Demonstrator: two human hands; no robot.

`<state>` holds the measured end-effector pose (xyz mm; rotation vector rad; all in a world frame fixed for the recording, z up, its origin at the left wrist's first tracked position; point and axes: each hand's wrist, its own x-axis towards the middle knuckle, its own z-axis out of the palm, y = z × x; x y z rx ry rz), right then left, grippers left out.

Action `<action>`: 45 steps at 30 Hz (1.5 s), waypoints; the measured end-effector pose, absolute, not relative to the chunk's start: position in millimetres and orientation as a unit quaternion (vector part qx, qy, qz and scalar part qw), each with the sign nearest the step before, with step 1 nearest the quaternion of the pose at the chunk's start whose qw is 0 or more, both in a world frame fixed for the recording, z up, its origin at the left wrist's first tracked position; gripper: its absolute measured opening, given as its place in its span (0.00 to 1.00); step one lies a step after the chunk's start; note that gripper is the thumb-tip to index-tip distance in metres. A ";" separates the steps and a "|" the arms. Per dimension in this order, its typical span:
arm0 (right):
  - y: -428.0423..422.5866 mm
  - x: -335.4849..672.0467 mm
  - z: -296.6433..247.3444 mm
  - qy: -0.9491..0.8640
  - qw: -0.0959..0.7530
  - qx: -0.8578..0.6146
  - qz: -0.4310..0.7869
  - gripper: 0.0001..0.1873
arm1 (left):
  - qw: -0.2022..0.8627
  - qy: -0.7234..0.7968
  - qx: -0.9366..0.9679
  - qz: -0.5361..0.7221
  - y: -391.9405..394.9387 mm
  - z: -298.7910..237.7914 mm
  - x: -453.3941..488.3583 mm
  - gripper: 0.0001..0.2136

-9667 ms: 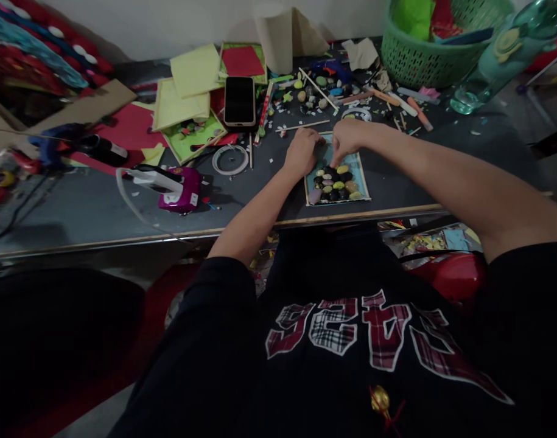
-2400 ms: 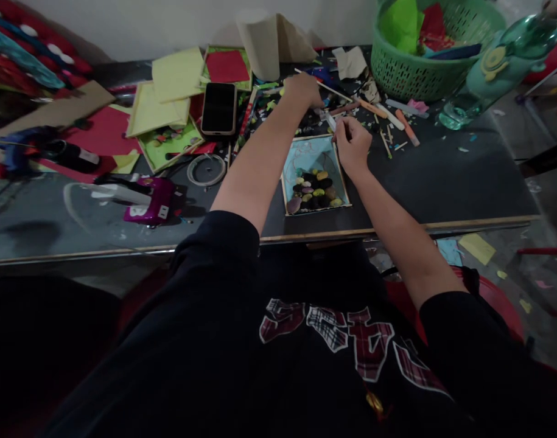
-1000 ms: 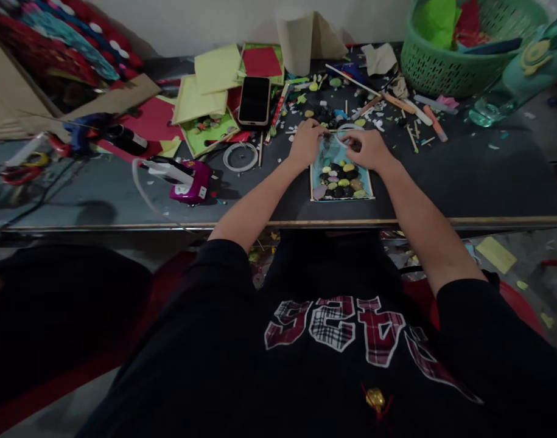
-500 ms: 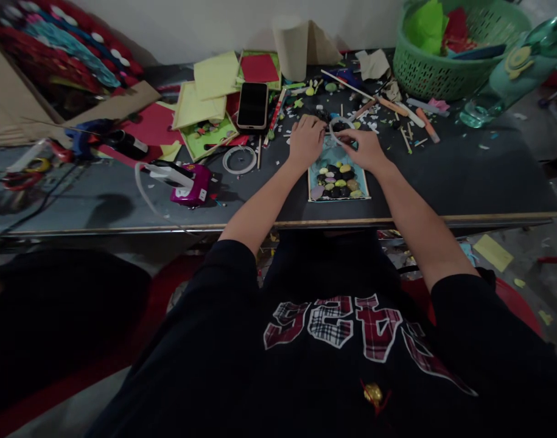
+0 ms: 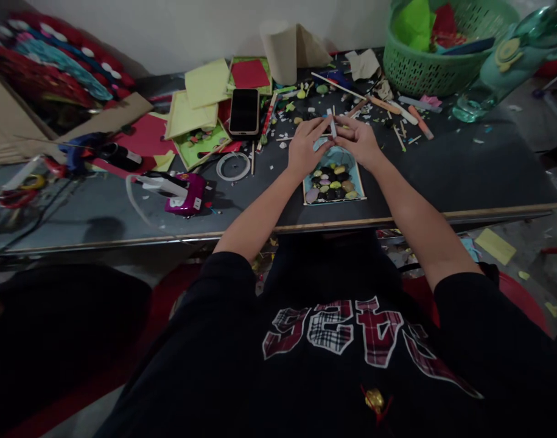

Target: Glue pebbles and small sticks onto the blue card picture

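Above the far end of a small light-blue framed panel point(image 5: 355, 164), both my hands meet at a narrow white tape roll point(image 5: 332, 125), seen edge-on. My left hand point(image 5: 305, 145) pinches its left side with thumb and fingers. On the other side my right hand point(image 5: 361, 143) grips it with bent fingers. Glued or laid on the near half of the panel are several painted pebbles point(image 5: 335, 185), black, yellow, brown and lilac. My hands hide part of the panel's far end.
Left of my arms lie another tape roll point(image 5: 233, 166), a phone point(image 5: 245, 112), a purple power adapter point(image 5: 185, 194) and yellow framed panels point(image 5: 191, 115). A green basket point(image 5: 436, 64) and a tilted-looking bottle point(image 5: 492, 73) stand back right. Paper scraps and sticks litter the back.
The ring-shaped tape roll was in my right hand, its opening showing; now it is turned edge-on. My left hand has come over to it and grips it too.
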<state>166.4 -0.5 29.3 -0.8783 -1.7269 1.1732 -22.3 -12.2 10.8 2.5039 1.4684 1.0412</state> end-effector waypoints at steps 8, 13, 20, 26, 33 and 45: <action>8.0 166.5 20.8 -0.694 0.415 -0.390 0.441 0.29 | 0.033 0.482 0.800 0.354 -18.2 10.3 -20.5 0.30; 5.3 167.3 24.4 -0.671 0.432 -0.357 0.485 0.27 | 0.004 0.488 0.791 0.370 -19.4 10.8 -21.3 0.29; 2.7 168.0 28.2 -0.656 0.424 -0.360 0.510 0.25 | 0.017 0.413 0.814 0.408 -11.1 9.2 -23.6 0.29; 9.0 170.0 20.4 -0.710 0.420 -0.361 0.435 0.23 | 0.009 0.413 0.796 0.442 -9.9 6.1 -26.2 0.28; 7.1 173.6 18.5 -0.805 0.367 -0.399 0.239 0.16 | 0.045 0.420 0.774 0.471 -6.6 -1.6 -28.0 0.29; -2.3 166.3 22.8 -0.783 0.395 -0.341 0.339 0.41 | 0.042 0.389 0.790 0.471 -4.1 -1.6 -30.6 0.26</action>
